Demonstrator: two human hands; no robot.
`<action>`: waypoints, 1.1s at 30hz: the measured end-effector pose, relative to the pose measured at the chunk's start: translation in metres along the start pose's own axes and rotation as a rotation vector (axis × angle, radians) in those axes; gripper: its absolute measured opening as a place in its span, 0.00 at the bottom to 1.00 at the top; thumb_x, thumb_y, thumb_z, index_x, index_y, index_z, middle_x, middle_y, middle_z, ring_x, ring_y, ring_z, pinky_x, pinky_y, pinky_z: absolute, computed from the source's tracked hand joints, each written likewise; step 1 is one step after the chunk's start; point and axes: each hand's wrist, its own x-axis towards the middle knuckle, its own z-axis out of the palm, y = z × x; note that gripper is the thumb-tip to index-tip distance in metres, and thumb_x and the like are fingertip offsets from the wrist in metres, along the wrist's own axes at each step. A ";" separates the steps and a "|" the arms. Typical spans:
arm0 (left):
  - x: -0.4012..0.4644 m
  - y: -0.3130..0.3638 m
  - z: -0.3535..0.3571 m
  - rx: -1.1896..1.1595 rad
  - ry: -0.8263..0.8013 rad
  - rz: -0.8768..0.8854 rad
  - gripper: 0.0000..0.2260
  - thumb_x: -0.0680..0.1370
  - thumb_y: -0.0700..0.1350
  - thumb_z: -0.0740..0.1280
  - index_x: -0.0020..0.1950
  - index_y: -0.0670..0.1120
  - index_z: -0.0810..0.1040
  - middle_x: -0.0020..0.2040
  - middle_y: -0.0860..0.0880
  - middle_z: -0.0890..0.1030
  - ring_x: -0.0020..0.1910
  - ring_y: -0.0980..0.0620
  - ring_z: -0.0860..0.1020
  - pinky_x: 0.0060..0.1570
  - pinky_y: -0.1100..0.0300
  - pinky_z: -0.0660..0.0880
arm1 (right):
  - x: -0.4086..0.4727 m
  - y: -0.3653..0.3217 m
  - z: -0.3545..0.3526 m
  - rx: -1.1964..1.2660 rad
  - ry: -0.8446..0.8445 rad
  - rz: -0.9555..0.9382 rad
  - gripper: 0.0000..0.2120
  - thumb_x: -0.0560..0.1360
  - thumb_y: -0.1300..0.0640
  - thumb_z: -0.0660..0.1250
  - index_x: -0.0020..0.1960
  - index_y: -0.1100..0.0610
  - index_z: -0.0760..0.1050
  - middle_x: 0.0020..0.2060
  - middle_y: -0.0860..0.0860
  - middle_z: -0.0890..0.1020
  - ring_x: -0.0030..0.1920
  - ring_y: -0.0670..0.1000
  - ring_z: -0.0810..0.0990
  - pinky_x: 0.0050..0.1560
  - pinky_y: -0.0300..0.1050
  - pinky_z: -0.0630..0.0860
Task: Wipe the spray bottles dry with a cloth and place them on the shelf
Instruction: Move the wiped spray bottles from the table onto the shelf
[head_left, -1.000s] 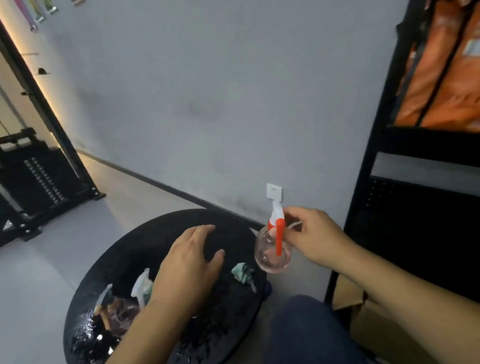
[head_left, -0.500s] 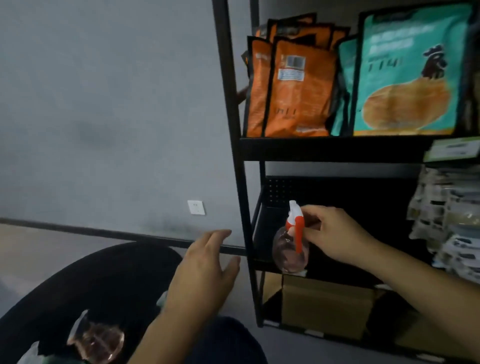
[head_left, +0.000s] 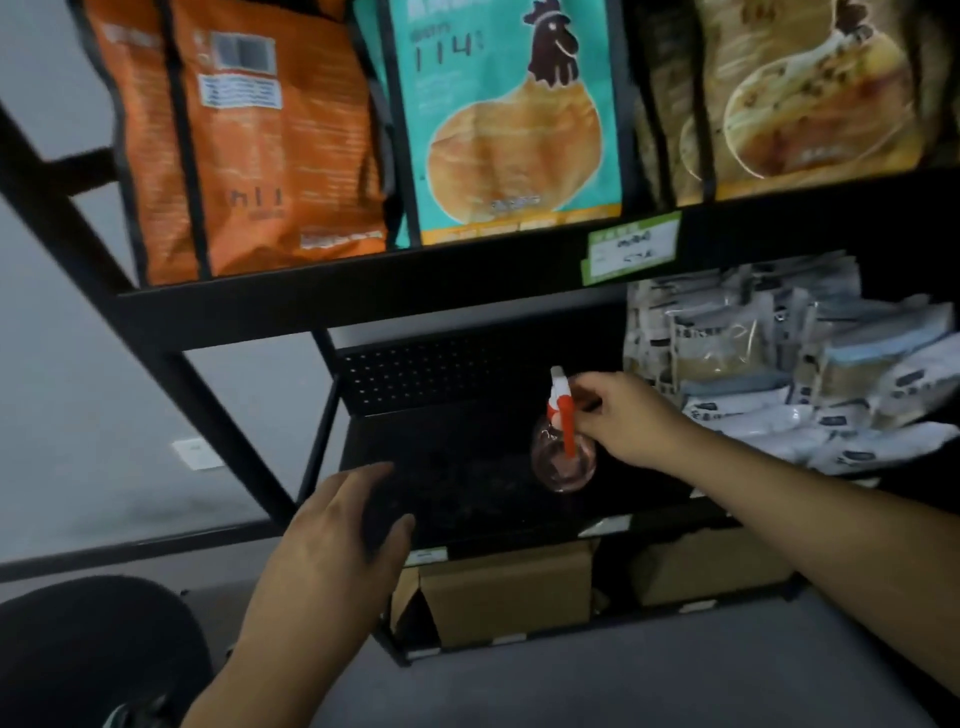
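Note:
A small clear round spray bottle (head_left: 563, 465) with a white nozzle and red trigger hangs upright inside the black shelf (head_left: 467, 493), at the middle level. My right hand (head_left: 631, 421) grips it by the sprayer head. Whether its base touches the shelf board I cannot tell. My left hand (head_left: 343, 540) hovers empty in front of the shelf's left edge, fingers loosely spread. The cloth and the other bottles are out of view, apart from a scrap of green at the bottom left corner.
Orange, teal and tan bags (head_left: 509, 119) fill the upper shelf. White packets (head_left: 800, 384) are piled on the right of the middle level. Cardboard boxes (head_left: 509, 592) sit on the bottom level. The round black table (head_left: 88, 639) edge shows at lower left.
My view swung right from the table to the shelf. The right hand carried the bottle from over the table into the middle shelf. The left hand left the table, still empty.

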 end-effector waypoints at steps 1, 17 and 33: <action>0.003 0.001 0.005 0.008 -0.008 0.003 0.25 0.80 0.56 0.72 0.77 0.58 0.73 0.72 0.56 0.77 0.64 0.52 0.80 0.60 0.57 0.77 | 0.004 0.009 -0.003 -0.011 0.004 0.012 0.06 0.77 0.56 0.74 0.54 0.51 0.84 0.46 0.46 0.87 0.47 0.45 0.85 0.55 0.52 0.82; 0.044 0.010 0.033 0.051 0.000 0.023 0.23 0.79 0.53 0.73 0.74 0.54 0.77 0.69 0.53 0.80 0.62 0.47 0.82 0.52 0.58 0.72 | 0.040 0.073 -0.015 -0.074 0.029 0.146 0.15 0.77 0.58 0.72 0.62 0.48 0.81 0.53 0.49 0.86 0.53 0.51 0.83 0.56 0.45 0.79; 0.025 0.023 0.014 0.042 0.043 0.045 0.23 0.80 0.53 0.73 0.75 0.53 0.76 0.70 0.53 0.80 0.57 0.49 0.82 0.53 0.59 0.74 | 0.012 0.075 -0.035 -0.018 0.006 0.138 0.25 0.76 0.55 0.77 0.70 0.54 0.76 0.61 0.49 0.83 0.59 0.47 0.81 0.63 0.44 0.75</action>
